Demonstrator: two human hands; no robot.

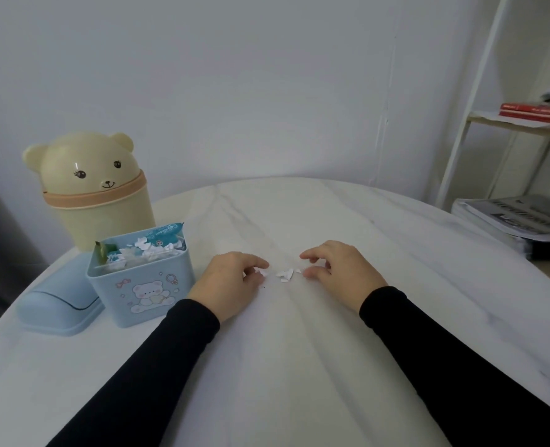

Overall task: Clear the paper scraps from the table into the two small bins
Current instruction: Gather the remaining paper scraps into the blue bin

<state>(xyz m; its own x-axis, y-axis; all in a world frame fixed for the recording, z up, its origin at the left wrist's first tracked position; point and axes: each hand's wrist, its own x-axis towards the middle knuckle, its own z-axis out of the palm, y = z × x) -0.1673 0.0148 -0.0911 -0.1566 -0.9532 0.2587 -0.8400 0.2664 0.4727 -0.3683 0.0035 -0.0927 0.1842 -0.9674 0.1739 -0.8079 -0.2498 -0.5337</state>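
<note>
A few small white paper scraps (285, 274) lie on the white marble table (299, 350) between my hands. My left hand (231, 282) rests just left of them, fingers curled, with one scrap touching its fingertips. My right hand (341, 269) hovers just right of the scraps, thumb and fingers apart. A blue square bin (141, 285) with a bear picture stands open at the left, filled with white scraps and wrappers. Behind it stands a cream bear-shaped bin (96, 191) with its domed lid closed.
The blue bin's lid (57, 309) lies on the table left of the blue bin. A white shelf (508, 124) with red books and a stack of magazines (518, 221) stands at the right, past the table's edge. A grey wall is behind.
</note>
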